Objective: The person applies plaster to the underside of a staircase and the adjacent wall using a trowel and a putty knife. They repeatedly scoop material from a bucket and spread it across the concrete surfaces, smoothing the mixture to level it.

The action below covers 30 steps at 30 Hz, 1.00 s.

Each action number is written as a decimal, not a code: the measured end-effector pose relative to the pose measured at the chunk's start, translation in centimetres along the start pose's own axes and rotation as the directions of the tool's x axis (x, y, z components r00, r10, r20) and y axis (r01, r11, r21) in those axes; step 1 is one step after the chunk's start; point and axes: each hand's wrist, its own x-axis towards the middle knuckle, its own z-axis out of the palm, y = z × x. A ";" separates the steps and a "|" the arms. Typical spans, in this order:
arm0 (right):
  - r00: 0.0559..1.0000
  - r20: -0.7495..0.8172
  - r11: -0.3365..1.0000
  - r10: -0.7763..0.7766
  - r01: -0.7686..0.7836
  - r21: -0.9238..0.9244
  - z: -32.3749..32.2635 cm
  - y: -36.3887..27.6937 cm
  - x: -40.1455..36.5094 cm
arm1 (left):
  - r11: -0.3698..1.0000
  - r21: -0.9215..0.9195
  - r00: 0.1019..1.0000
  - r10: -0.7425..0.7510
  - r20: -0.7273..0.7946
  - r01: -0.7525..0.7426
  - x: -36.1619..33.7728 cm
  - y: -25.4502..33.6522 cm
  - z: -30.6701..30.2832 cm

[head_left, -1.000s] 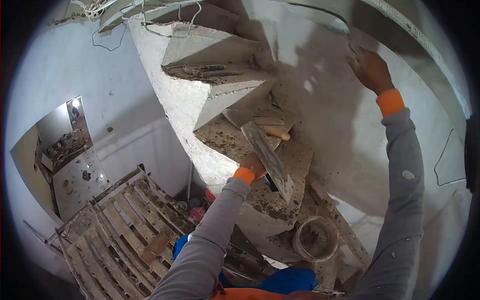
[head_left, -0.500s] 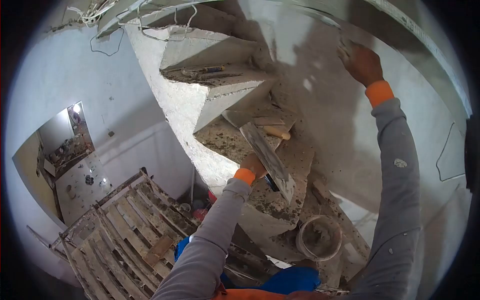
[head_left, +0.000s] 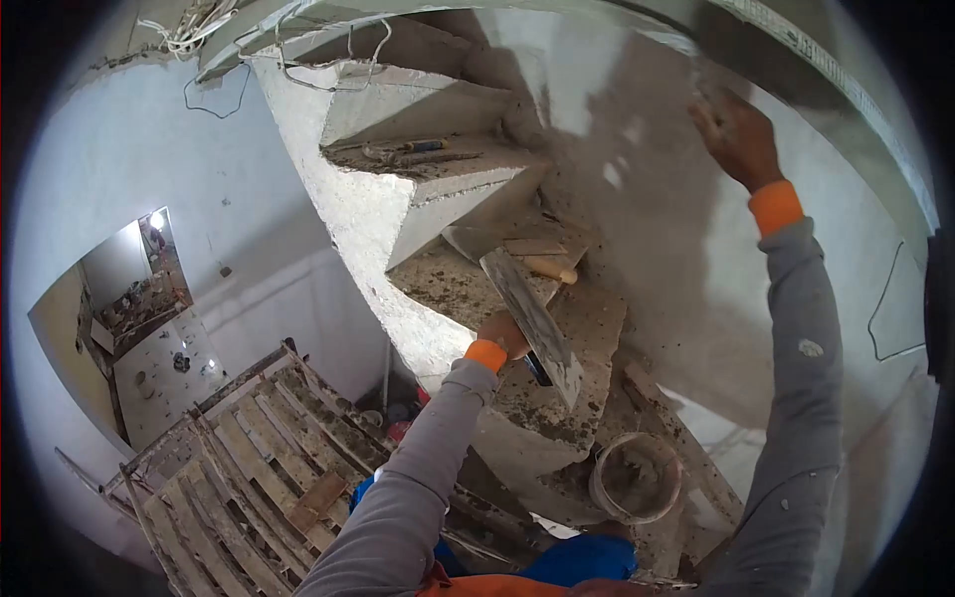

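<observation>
- Head camera: a person in grey sleeves with orange cuffs works beside a bare concrete staircase (head_left: 398,214), arms spread wide apart.
- The left hand (head_left: 502,333) is low and centre, its grip closed around the handle of a plastering trowel (head_left: 532,316). The long, mortar-smeared blade is tilted, running from far left to near right above a spattered step (head_left: 587,318).
- The right hand (head_left: 736,134) is raised far right, fingers up against the grey plastered wall (head_left: 647,229). Whether this grip holds anything, the view does not show clearly enough to tell.
- A wooden-handled tool (head_left: 542,267) lies on the step just beyond the trowel blade, apart from both hands.
- A round bucket (head_left: 635,478), crusted with grey mix, stands on a lower step, near and to the right of the left hand.
- More hand tools (head_left: 418,149) lie on a higher step, far from both hands.
- Mortar-stained scaffold planks (head_left: 249,448) fill the near left, below the left arm.
- Loose wires (head_left: 189,25) hang at the far top left, and a lit doorway (head_left: 129,298) opens in the pale wall at left.
</observation>
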 end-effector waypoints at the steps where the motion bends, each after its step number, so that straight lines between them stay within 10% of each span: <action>1: 1.000 0.025 1.000 -0.005 0.006 -0.028 0.8 -1.0 0.6 | 1.000 0.006 1.000 0.003 0.001 -0.003 0.5 -0.8 1.1; 12: 0.967 0.173 0.982 0.188 -0.191 0.001 1.6 -5.4 4.5 | 0.996 0.072 0.994 0.058 -0.088 -0.051 0.2 -0.9 1.2; 17: 0.979 -0.192 0.990 0.063 -0.037 0.137 -0.1 -0.1 0.3 | 1.000 -0.029 0.996 -0.007 -0.090 0.004 0.1 -0.6 1.0; 20: 0.986 -0.079 0.963 0.149 -0.127 0.237 -1.8 1.7 -1.8 | 0.998 0.022 0.995 0.052 -0.085 -0.050 -0.5 0.2 -0.3; 30: 0.994 0.041 0.975 0.097 -0.086 -0.203 -0.8 1.5 -0.1 | 0.998 0.044 0.996 0.047 -0.073 -0.044 -0.3 0.1 -0.1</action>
